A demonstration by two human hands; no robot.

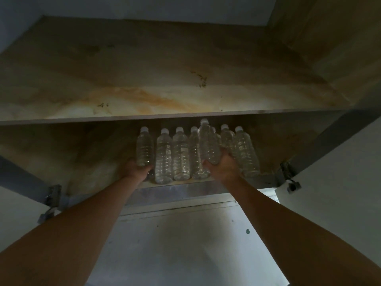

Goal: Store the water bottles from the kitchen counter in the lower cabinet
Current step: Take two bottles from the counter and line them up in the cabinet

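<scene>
The left hand (138, 169) curls round the base of the end bottle (145, 148); the right hand (221, 167) grips a raised bottle (208, 144) above the row (181, 155) in the cabinet (92, 153)

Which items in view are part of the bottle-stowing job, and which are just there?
In the job:
left hand, gripping the leftmost water bottle
right hand, gripping a raised water bottle
row of water bottles lying on the lower shelf

Just there:
stained upper shelf
door hinge
floor
</scene>
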